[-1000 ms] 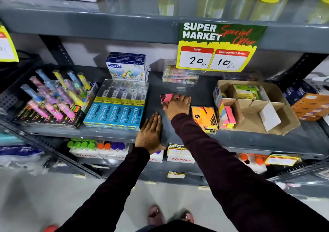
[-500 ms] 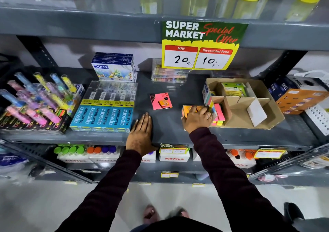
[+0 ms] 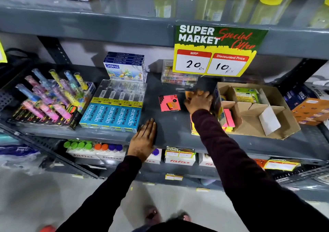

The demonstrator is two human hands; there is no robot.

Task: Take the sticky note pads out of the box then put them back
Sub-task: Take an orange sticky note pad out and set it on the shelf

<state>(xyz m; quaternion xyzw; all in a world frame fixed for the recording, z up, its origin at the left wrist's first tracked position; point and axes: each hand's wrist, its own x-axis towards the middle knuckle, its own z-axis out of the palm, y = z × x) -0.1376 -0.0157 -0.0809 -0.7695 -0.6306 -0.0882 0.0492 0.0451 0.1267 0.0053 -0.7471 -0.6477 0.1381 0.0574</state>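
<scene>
Pink pad [image 3: 169,103] lay flat on shelf [image 3: 174,124], slightly skewed, left of box [image 3: 277,96]. Right hand [image 3: 198,102] gripped orange pad [image 3: 188,94], mostly hidden, orientation unclear. Left hand [image 3: 143,139] flat, released.

Grey shelf [image 3: 170,124]: pink sticky note pad [image 3: 169,103] at centre. Right hand [image 3: 197,101] at its 3 o'clock, closed over orange pad [image 3: 189,94]. Cardboard box [image 3: 277,124] further toward 3 o'clock. Left hand [image 3: 144,139] flat at 7 o'clock. Price sign [image 3: 215,51] at 12 o'clock.
</scene>
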